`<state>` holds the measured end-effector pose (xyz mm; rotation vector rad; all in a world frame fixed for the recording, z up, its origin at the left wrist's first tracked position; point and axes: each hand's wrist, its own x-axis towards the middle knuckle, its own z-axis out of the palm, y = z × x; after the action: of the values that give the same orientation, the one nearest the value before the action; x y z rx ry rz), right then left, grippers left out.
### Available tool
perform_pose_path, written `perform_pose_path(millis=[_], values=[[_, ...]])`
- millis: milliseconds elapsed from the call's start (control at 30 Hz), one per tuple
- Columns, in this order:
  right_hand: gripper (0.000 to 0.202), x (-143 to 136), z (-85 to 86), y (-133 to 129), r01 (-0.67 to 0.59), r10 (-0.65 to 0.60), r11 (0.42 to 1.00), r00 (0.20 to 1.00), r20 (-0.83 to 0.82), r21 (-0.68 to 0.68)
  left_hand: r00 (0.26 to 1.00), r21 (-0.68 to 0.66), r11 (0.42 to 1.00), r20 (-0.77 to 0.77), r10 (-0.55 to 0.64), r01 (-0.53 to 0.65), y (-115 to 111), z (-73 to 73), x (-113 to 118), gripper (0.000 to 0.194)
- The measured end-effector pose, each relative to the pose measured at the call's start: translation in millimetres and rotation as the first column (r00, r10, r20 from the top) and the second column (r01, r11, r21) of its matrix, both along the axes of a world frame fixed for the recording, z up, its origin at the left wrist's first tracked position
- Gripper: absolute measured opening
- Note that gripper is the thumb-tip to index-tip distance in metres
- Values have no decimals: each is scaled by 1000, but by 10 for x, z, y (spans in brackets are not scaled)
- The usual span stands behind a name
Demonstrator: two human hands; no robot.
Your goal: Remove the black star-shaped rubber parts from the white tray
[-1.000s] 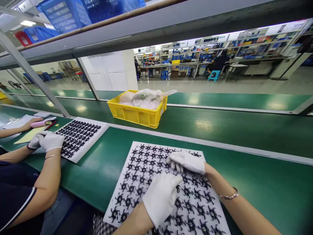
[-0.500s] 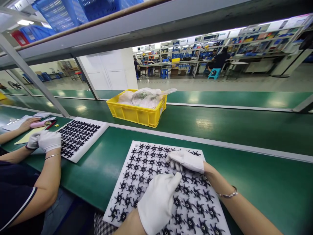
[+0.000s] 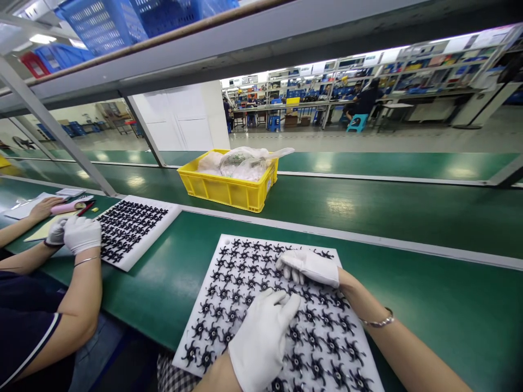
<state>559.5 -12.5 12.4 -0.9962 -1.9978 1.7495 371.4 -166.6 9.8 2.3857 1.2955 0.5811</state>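
White-gloved left hand (image 3: 261,337), right hand (image 3: 310,267) | flat on foam tray (image 3: 229,245) | spiky black impellers (image 3: 322,343)

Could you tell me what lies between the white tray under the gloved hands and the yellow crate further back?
In the head view, only bare green belt surface and a pale divider strip separate the white tray from the yellow crate.

Our tray of impellers (image 3: 229,305) lies before us; a co-worker's tray (image 3: 134,228) sits left, a crate (image 3: 229,190) behind.
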Motion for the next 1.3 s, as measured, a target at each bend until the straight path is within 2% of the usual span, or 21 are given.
perform_pose_path(millis=[433, 767, 1067, 1133, 1300], values=[[57, 6, -14, 8, 2, -2, 1000, 1000, -2, 6, 999, -60, 998, 33, 15, -13, -1, 55, 24, 76], [55, 4, -13, 0, 5, -5, 1000, 1000, -3, 13, 999, 7, 1000, -34, 7, -7, 24, -58, 83, 82], [52, -19, -8, 6, 22, -22, 999, 1000, -5, -27, 997, 27, 998, -42, -60, 61, 21, 89, 109, 81], [52, -19, -12, 5, 25, -25, 999, 1000, -7, -30, 996, 43, 998, -74, -48, 51, 61, 110, 123, 74], [54, -6, -26, 0, 26, -26, 1000, 1000, -6, -6, 949, 97, 993, -314, -37, 71, 235, 202, 277, 20]])
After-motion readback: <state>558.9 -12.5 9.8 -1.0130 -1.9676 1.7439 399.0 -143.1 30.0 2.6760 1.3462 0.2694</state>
